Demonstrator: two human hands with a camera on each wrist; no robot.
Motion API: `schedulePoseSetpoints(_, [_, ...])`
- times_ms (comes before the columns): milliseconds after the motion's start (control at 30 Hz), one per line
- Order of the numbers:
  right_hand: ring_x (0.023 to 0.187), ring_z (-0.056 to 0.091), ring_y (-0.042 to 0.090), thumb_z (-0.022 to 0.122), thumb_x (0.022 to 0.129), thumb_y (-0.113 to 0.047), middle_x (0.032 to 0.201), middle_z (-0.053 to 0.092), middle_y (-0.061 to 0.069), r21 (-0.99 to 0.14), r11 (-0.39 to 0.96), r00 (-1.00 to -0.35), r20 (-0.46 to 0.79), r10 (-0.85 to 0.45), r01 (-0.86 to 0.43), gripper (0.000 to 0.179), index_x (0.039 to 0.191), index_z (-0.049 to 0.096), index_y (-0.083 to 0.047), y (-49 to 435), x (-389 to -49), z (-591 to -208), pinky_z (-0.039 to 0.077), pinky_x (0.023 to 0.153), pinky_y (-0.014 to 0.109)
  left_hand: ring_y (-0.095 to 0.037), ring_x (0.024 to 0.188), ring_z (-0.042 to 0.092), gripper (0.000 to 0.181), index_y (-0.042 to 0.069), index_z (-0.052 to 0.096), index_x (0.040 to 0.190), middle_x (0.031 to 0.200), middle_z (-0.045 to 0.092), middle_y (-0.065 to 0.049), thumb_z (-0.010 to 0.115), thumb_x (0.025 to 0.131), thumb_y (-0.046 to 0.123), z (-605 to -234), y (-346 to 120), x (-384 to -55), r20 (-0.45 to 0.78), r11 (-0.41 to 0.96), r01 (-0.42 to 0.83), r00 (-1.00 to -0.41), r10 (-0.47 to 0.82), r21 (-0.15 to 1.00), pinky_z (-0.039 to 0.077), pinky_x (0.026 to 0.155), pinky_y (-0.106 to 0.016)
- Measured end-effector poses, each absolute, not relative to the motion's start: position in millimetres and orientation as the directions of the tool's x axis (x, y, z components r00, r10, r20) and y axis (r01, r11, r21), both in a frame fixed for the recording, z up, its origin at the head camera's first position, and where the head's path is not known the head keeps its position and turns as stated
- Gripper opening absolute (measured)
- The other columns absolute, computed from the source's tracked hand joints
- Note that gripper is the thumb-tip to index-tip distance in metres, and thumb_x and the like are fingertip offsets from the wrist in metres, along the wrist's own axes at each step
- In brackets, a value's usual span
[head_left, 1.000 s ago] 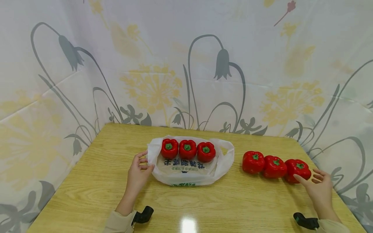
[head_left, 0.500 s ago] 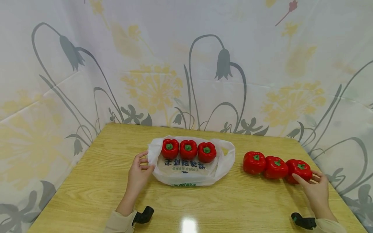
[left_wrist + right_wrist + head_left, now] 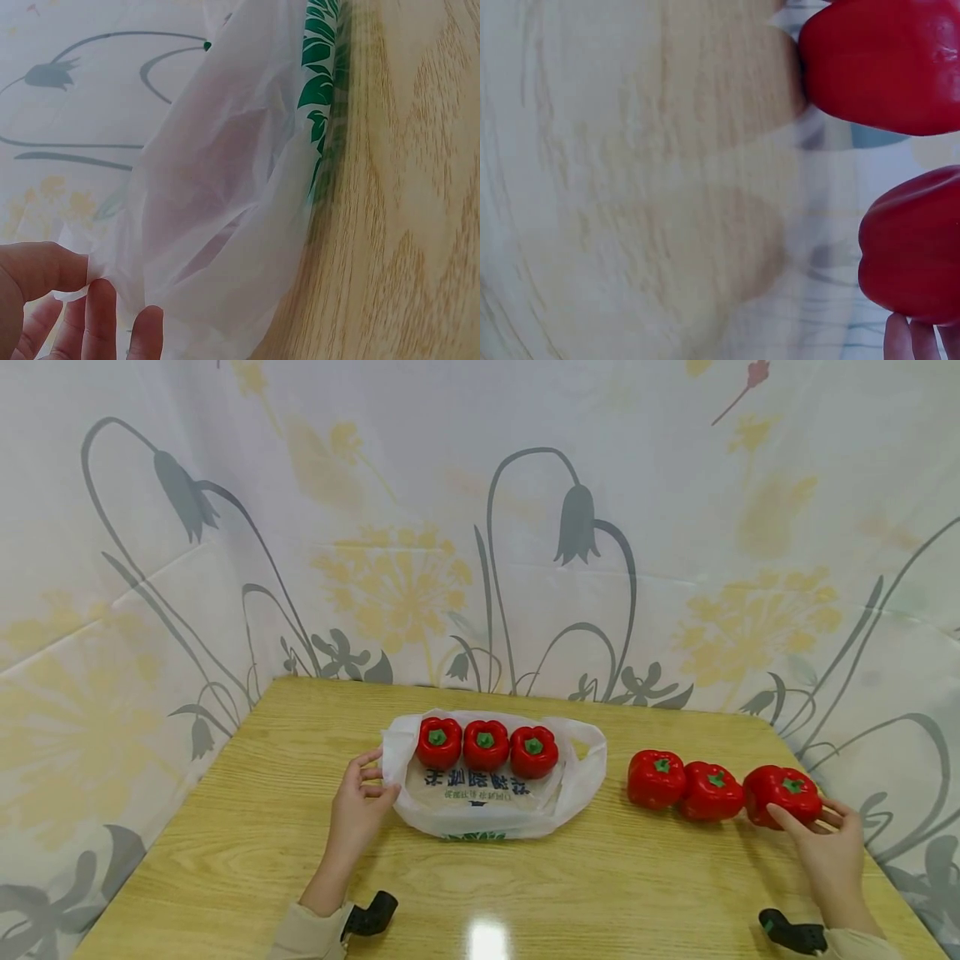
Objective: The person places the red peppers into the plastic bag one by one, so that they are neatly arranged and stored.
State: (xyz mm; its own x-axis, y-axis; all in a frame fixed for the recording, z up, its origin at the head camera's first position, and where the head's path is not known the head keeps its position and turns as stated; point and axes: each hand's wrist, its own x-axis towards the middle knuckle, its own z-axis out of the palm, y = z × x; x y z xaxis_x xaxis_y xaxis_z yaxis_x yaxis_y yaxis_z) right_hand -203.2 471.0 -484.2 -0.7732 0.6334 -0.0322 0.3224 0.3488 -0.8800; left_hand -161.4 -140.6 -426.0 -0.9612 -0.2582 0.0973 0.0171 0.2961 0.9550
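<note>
My left hand (image 3: 360,802) pinches the left edge of a white plastic bag (image 3: 480,822) between thumb and fingers; the left wrist view shows the thin plastic (image 3: 217,172) at the fingertips. Three red bell peppers with green stems, the middle one (image 3: 477,757) among them, sit in a row in the bag's open mouth. At the right, my right hand (image 3: 828,852) grips the rightmost bell pepper (image 3: 772,787), thumb in front and fingers behind. In the right wrist view this bell pepper (image 3: 911,251) looks raised off the table, its shadow lying apart from it.
Two more red bell peppers, one at the left (image 3: 651,781) and one in the middle (image 3: 705,797), stand on the wooden table (image 3: 600,893) between the bag and my right hand. A flower-printed curtain (image 3: 450,527) borders the table's back and sides.
My right hand has closed in on the rightmost bell pepper, gripped it and shifted it slightly right and up, away from its neighbour. My left hand keeps its place on the bag.
</note>
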Motion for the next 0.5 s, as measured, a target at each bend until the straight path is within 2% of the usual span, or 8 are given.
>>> schedulePoseSetpoints(267, [0.084, 0.04, 0.003, 0.078, 0.066, -0.05, 0.126, 0.036, 0.007, -0.905, 0.319, -0.754, -0.003, 0.657, 0.281, 0.099, 0.144, 0.022, -0.024, 488, -206, -484, 0.041, 0.052, 0.01, -0.026, 0.085, 0.057, 0.052, 0.008, 0.044, 0.132, 0.109, 0.053, -0.016, 0.065, 0.084, 0.001, -424, -140, -159, 0.098, 0.3, 0.018, -0.962, -0.253, 0.954, 0.047, 0.063, -0.024])
schedulePoseSetpoints(400, [0.084, 0.039, 0.0, 0.078, 0.068, -0.047, 0.131, 0.034, 0.008, -0.915, 0.296, -0.747, -0.009, 0.665, 0.274, 0.096, 0.143, 0.022, -0.027, 473, -198, -465, 0.04, 0.05, 0.01, -0.026, 0.085, 0.057, 0.053, 0.009, 0.044, 0.132, 0.109, 0.053, -0.016, 0.065, 0.084, 0.001, -425, -140, -160, 0.096, 0.299, 0.017, -0.963, -0.252, 0.954, 0.047, 0.063, -0.024])
schedulePoseSetpoints(433, [0.086, 0.04, 0.002, 0.077, 0.069, -0.047, 0.134, 0.033, 0.009, -0.917, 0.293, -0.749, -0.008, 0.663, 0.269, 0.095, 0.144, 0.022, -0.027, 466, -194, -458, 0.044, 0.055, 0.012, -0.026, 0.085, 0.057, 0.053, 0.009, 0.044, 0.132, 0.109, 0.053, -0.016, 0.065, 0.084, 0.001, -425, -140, -160, 0.095, 0.298, 0.016, -0.963, -0.252, 0.954, 0.047, 0.063, -0.024])
schedulePoseSetpoints(500, [0.086, 0.041, 0.0, 0.077, 0.072, -0.043, 0.127, 0.038, 0.003, -0.92, 0.294, -0.748, 0.003, 0.664, 0.258, 0.085, 0.139, 0.025, -0.031, 454, -187, -446, 0.045, 0.058, 0.011, -0.026, 0.085, 0.057, 0.053, 0.009, 0.044, 0.132, 0.109, 0.053, -0.016, 0.065, 0.084, 0.001, -426, -140, -160, 0.096, 0.297, 0.018, -0.963, -0.252, 0.955, 0.047, 0.064, -0.025])
